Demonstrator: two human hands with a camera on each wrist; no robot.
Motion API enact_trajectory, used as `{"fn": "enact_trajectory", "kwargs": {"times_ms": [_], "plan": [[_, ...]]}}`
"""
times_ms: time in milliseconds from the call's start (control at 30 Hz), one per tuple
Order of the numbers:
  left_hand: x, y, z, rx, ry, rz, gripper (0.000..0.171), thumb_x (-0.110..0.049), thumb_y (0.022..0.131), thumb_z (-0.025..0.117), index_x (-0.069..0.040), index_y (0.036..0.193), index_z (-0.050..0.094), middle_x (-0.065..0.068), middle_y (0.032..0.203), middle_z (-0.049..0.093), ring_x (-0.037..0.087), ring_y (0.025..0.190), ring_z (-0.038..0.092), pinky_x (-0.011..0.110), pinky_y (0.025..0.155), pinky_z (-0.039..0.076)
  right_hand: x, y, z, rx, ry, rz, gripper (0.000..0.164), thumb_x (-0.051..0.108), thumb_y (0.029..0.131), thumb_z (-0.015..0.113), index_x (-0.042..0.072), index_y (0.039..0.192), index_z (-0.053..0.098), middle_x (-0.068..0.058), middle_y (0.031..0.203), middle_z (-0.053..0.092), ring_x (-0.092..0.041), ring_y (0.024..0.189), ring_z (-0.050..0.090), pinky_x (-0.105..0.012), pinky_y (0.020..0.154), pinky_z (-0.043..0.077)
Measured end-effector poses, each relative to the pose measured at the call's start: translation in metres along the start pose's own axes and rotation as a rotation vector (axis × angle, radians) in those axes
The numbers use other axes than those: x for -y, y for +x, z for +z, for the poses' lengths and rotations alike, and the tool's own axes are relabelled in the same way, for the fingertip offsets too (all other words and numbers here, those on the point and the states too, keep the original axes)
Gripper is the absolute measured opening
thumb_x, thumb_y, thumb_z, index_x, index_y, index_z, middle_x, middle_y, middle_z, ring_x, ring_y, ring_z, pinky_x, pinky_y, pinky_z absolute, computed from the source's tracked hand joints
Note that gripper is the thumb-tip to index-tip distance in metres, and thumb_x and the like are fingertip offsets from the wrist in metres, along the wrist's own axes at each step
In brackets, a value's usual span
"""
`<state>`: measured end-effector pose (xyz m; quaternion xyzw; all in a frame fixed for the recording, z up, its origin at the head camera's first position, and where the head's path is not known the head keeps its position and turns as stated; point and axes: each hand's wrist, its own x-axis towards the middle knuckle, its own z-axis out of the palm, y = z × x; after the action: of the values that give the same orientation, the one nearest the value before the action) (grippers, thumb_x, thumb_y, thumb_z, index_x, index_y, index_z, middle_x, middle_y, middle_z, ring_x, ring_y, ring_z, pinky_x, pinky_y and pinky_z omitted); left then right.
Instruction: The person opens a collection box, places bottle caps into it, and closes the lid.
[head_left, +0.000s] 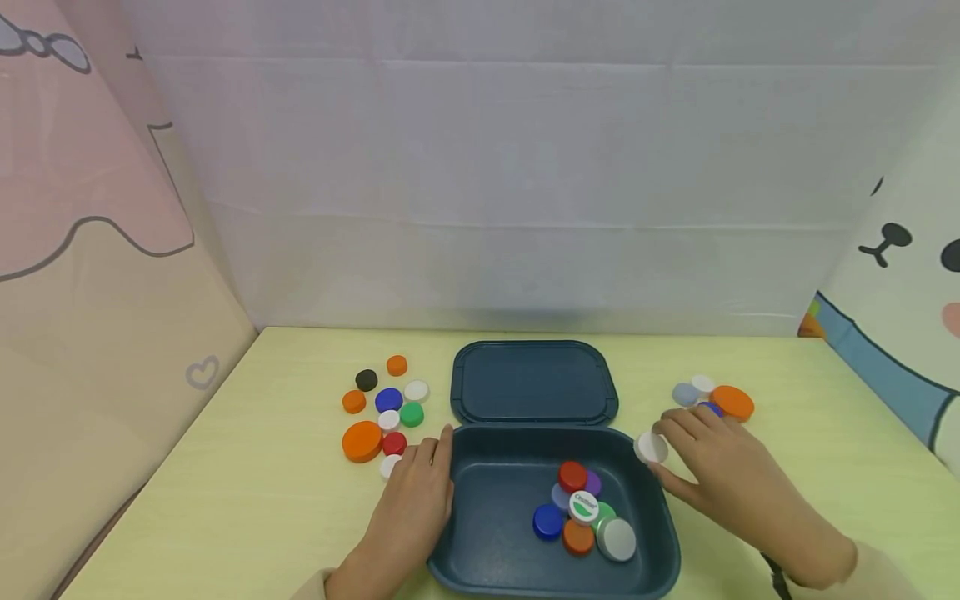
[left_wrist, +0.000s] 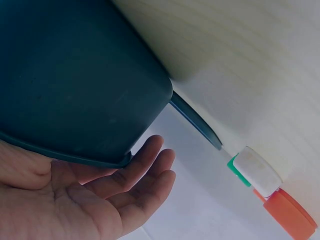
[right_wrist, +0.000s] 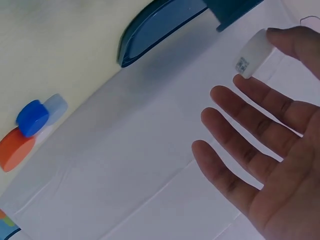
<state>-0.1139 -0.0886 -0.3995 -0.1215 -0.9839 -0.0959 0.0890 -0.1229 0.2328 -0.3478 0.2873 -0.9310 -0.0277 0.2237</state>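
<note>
My right hand (head_left: 723, 467) pinches a white bottle cap (right_wrist: 254, 54) between thumb and index fingertip, held up at the right rim of a dark blue plastic box (head_left: 480, 546). Its other fingers spread apart. My left hand (head_left: 414, 496) rests along the box's left side, fingers loosely extended and touching near the rim. Inside the box, toward the right, lie several caps, among them a red cap (head_left: 572, 476), a blue cap (head_left: 548, 522), an orange cap (head_left: 577, 538) and a silvery white cap (head_left: 617, 539).
A dark blue lid (head_left: 534, 379) lies flat behind the box. Several loose caps spread left of it, including a large orange cap (head_left: 362, 442) and a black cap (head_left: 366, 380). Beyond my right hand sit another orange cap (head_left: 732, 403) and a pale blue cap (head_left: 685, 394).
</note>
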Motion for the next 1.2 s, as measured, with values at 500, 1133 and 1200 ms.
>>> {"fn": "enact_trajectory", "kwargs": {"times_ms": [500,1133,1200], "plan": [[0.001,0.001,0.001,-0.013,0.01,0.01,0.058,-0.019,0.081,0.067,0.0,0.132,0.043,0.014,0.11,0.057,0.025,0.094,0.052,0.034,0.085,0.049,0.054,0.01,0.002,0.094,0.031,-0.196,0.04,0.042,0.073,0.072,0.014,0.1,0.064,0.003,0.096,0.061,-0.014,0.088,0.051,-0.03,0.069,0.048],[0.001,0.001,0.001,-0.008,0.0,0.005,0.058,-0.018,0.082,0.066,-0.001,0.132,0.044,0.014,0.11,0.057,0.025,0.094,0.052,0.035,0.085,0.049,0.073,0.013,0.023,0.206,0.174,-0.434,0.029,0.044,0.081,0.064,0.022,0.099,0.058,0.008,0.1,0.057,-0.009,0.087,0.046,-0.025,0.072,0.045],[0.001,0.001,0.001,-0.01,-0.004,0.007,0.057,-0.018,0.082,0.066,0.0,0.132,0.044,0.014,0.11,0.057,0.025,0.094,0.052,0.035,0.085,0.049,0.073,0.013,0.024,0.202,0.178,-0.442,0.029,0.044,0.08,0.065,0.022,0.098,0.058,0.008,0.101,0.058,-0.009,0.087,0.046,-0.026,0.071,0.045]]}}
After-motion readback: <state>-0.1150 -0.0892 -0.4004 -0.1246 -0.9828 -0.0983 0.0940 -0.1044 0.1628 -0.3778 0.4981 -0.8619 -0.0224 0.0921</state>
